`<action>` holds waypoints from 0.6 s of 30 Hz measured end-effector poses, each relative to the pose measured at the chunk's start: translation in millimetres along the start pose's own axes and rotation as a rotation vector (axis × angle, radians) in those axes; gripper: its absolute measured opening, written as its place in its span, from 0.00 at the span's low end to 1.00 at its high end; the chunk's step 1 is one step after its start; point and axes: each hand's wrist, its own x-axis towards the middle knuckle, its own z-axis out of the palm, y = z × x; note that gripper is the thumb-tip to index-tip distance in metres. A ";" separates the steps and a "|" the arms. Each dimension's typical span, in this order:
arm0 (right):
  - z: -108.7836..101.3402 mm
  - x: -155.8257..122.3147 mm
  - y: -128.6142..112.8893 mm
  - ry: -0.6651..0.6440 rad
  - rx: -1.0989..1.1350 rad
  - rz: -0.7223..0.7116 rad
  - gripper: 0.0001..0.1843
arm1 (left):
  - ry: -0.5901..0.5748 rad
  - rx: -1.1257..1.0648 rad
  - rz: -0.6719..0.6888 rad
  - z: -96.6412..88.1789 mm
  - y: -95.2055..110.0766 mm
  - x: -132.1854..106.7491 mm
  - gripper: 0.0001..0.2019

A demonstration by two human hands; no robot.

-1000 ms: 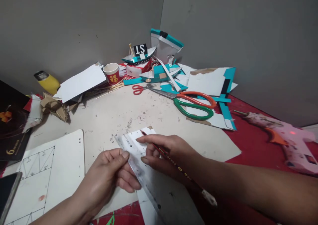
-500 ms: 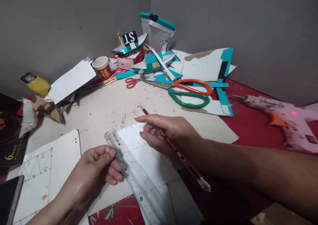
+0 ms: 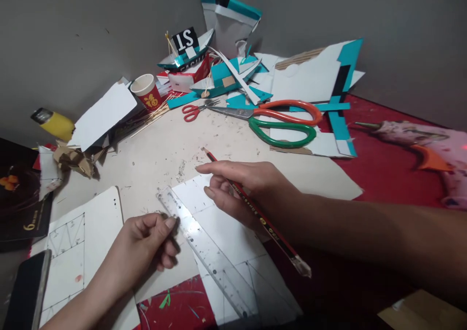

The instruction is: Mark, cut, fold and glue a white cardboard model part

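My left hand (image 3: 151,235) pinches the near edge of a clear plastic ruler (image 3: 204,252) that lies slanted along the left side of a white card sheet (image 3: 233,245) with pencil lines on it. My right hand (image 3: 242,189) hovers just above that sheet with its fingers loosely curled and a red pencil (image 3: 255,213) held between them, tip pointing away from me.
Large orange-and-green scissors (image 3: 280,123) and small red scissors (image 3: 193,110) lie behind. A pink glue gun (image 3: 419,140) rests at right on the red cloth. A paper cup (image 3: 146,91), card scraps, teal-and-white models, a yellow bottle (image 3: 54,122), a drawn sheet (image 3: 78,252) and a phone (image 3: 25,296) surround the work area.
The ruler has slid left off the sheet's middle to its left edge. My right hand lifted off the card and moved back a little with the pencil.
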 end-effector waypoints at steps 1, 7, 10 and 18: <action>-0.2 0.0 0.1 -0.003 -0.001 0.003 0.15 | 0.086 0.165 0.151 -2.2 -2.9 -3.5 0.19; 0.6 -0.6 2.1 -0.034 -0.007 0.011 0.15 | 0.252 0.998 1.102 -6.0 -25.7 -6.3 0.22; 3.2 -1.3 6.2 -0.095 -0.068 0.009 0.16 | 0.178 1.133 1.002 -1.7 -30.5 1.2 0.32; 10.6 -1.3 14.7 -0.257 -0.224 -0.111 0.18 | 0.190 1.204 0.950 4.8 -29.2 0.8 0.33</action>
